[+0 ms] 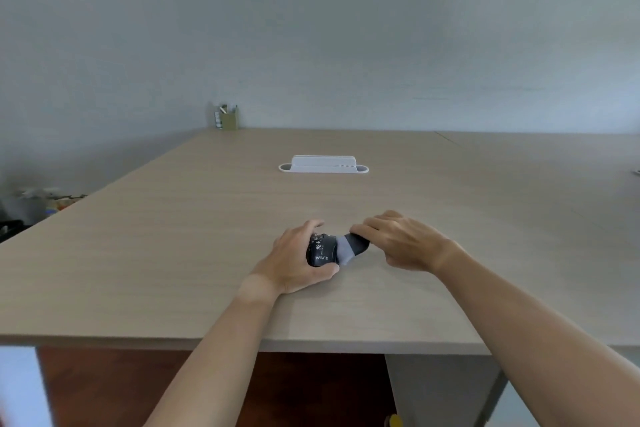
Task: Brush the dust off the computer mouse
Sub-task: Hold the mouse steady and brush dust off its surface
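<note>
Hands point(294, 263) point(398, 243) gripping mouse point(322, 250) near table point(173, 253) edge

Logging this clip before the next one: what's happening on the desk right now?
A person is at a wooden desk. The left hand grips a black computer mouse resting on the desk. The right hand holds a grey and black brush against the mouse's right side. A white tray and a pen holder sit farther back, untouched.

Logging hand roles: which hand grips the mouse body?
The left hand, wrapped around the black mouse; the right hand instead works the grey brush at its side.
</note>
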Demonstrator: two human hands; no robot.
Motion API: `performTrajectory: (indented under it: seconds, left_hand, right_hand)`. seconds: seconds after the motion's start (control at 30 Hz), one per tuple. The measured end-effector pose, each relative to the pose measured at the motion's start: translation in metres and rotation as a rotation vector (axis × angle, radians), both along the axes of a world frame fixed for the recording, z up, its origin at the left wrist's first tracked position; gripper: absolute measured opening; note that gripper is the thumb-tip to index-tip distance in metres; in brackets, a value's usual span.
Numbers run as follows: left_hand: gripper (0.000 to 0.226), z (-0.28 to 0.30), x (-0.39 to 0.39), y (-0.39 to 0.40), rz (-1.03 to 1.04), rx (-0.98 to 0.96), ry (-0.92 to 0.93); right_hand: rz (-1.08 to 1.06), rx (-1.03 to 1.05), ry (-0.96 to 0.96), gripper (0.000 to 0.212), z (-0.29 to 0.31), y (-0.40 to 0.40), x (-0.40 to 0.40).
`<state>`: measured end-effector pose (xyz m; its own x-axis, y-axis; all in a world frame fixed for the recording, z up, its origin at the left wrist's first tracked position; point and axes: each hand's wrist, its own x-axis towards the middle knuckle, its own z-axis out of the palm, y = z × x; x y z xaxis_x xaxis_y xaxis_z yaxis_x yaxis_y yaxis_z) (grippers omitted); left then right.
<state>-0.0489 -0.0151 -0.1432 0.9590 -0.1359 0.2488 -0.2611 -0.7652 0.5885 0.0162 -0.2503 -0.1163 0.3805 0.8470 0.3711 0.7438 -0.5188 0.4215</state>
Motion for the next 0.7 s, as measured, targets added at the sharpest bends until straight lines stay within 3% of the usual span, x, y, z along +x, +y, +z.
performTrajectory:
  seconds: [0.2,0.37,0.57,0.7]
  left_hand:
    - [0.092,-0.008,0.003,0.002,0.05,-0.052,-0.046]
    - [0.09,-0.013,0.006,0.001,0.103,-0.072,-0.05]
    - [0.077,-0.018,0.01,0.004,0.097,-0.088,-0.063]
    - [0.075,-0.019,0.011,0.006,0.087,-0.085,-0.078]
  right_hand:
    - [-0.015,0.181,0.122,0.056,0.005,0.008,0.002]
    - [0.017,0.065,0.114,0.06,0.005,0.011,-0.002]
    - [-0.051,0.234,0.252,0.05,0.013,0.014,0.006]
    - [-0.066,0.124,0.26,0.057,0.009,0.011,0.0]
